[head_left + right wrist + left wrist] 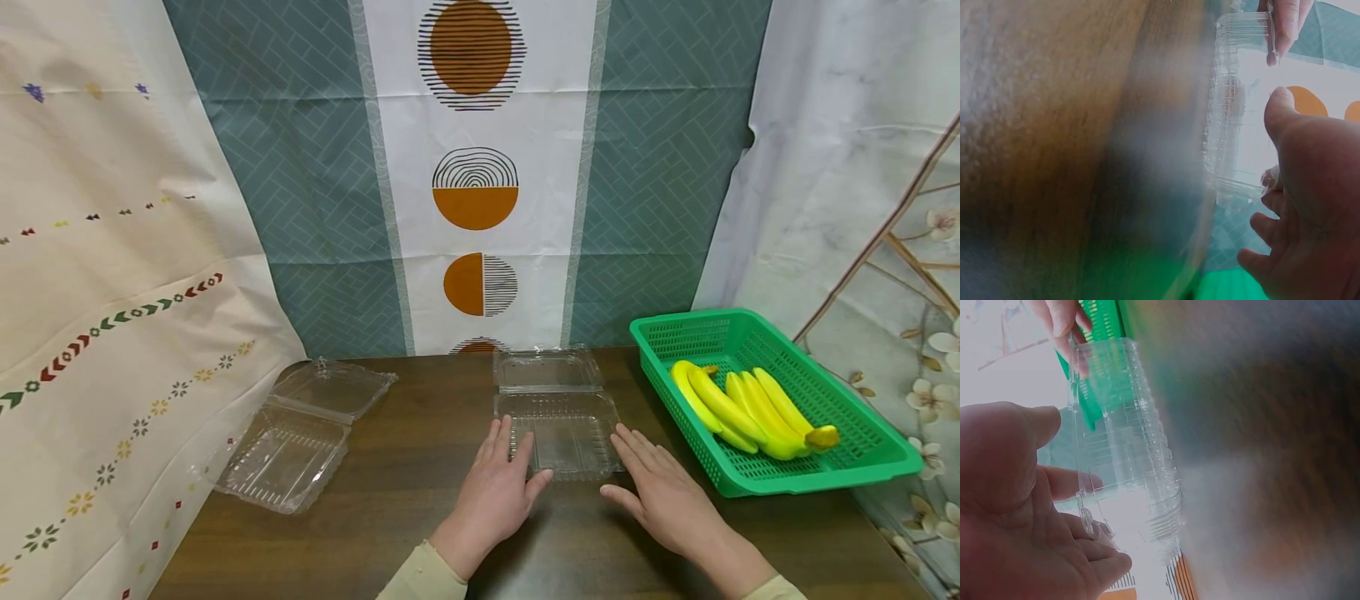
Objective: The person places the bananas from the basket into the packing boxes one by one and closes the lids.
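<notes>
A clear plastic clamshell container (562, 442) lies with its lid folded back on the wooden table, between both hands. At its left side is my left hand (495, 483), fingers straight and pointing forward, thumb spread. My right hand (663, 496) lies along the right side with extended fingers close to the rim. In the left wrist view, fingers of the left hand (1035, 500) overlap the clear container (1116, 425) at its edge. The right wrist view has the right hand (1319, 169) beside the container's corner, its thumb raised off the rim.
A second open clamshell container (281, 458) sits at the table's left. On the right stands a green plastic basket (817, 481) with yellow bananas (772, 417) inside. Patterned cloths (300, 208) hang behind and on both sides of the wooden table (405, 467).
</notes>
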A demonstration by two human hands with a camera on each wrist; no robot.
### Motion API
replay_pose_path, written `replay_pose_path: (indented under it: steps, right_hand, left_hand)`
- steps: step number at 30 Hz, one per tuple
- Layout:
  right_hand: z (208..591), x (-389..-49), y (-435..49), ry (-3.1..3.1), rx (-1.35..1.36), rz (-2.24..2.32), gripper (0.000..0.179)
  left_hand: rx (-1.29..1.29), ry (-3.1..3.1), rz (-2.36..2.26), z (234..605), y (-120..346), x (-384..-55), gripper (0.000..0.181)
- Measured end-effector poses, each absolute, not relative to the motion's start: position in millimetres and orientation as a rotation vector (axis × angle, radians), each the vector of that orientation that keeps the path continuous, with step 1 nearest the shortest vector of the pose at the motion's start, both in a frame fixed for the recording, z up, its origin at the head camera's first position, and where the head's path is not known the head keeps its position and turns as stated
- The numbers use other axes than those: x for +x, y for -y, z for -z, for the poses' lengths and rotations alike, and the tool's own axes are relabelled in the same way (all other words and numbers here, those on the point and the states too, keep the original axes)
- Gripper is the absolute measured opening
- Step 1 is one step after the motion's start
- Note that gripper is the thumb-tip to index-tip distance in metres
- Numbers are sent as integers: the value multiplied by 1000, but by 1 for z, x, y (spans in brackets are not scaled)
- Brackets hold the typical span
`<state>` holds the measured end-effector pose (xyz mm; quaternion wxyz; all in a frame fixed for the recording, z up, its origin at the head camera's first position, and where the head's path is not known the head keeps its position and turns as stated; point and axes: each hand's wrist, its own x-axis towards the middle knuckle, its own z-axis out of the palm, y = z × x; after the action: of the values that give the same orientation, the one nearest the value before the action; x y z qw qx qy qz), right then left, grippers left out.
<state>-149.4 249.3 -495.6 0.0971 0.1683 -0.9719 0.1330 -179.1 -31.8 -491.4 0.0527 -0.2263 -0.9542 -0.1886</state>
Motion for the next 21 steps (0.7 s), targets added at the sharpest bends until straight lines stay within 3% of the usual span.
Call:
replay_pose_path:
  steps: [21]
  right_hand:
    - [497, -149, -249, 2868, 488, -370, 83]
  left_hand:
    - [-722, 2888, 735, 487, 41, -184, 68]
